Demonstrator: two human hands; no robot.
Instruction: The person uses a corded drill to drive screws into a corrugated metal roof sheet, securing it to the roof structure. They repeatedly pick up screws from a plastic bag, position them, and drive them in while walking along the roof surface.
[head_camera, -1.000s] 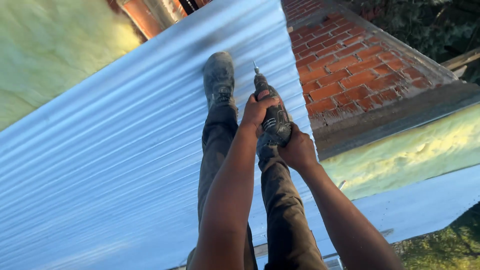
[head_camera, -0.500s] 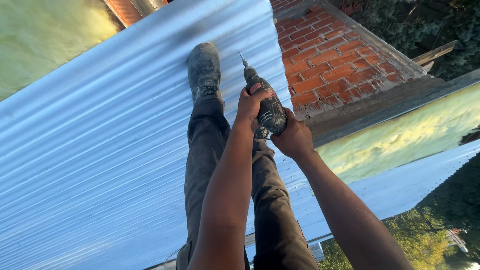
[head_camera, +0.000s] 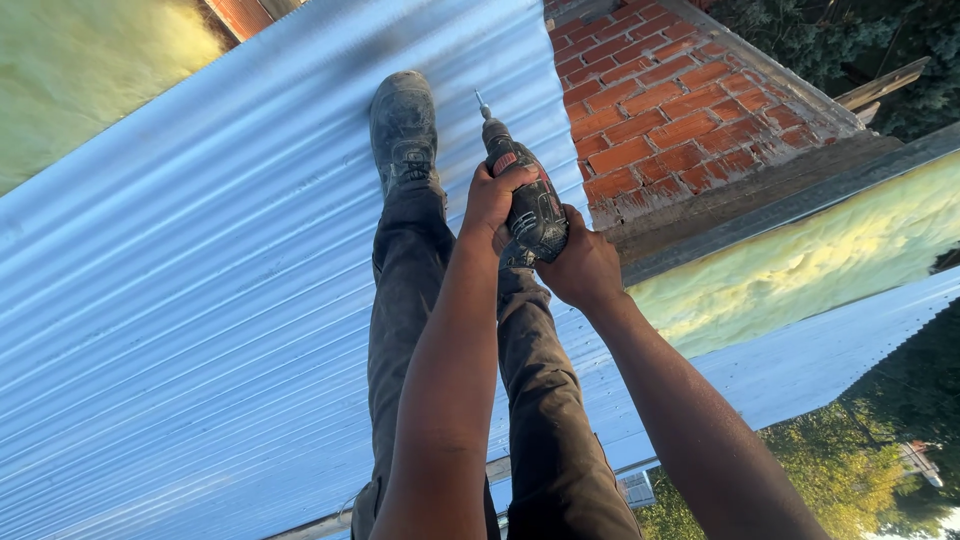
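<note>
**Power drill held two-handed over a corrugated roof sheet**

Corrugated metal sheet (head_camera: 180, 330) fills the left of the view; a dusty boot (head_camera: 403, 125) rests on it at 12 o'clock. Left hand (head_camera: 493, 200) is wrapped around the drill (head_camera: 525, 195) near its front, right hand (head_camera: 580, 265) closed on the grip — bit pointing toward 11 o'clock, its tip close above the sheet. Against half a second earlier, the drill points much the same way and both hands grip as before; the work looks mid-step. Brick wall (head_camera: 680, 110) lies at 1 o'clock. No containers in view.
</note>
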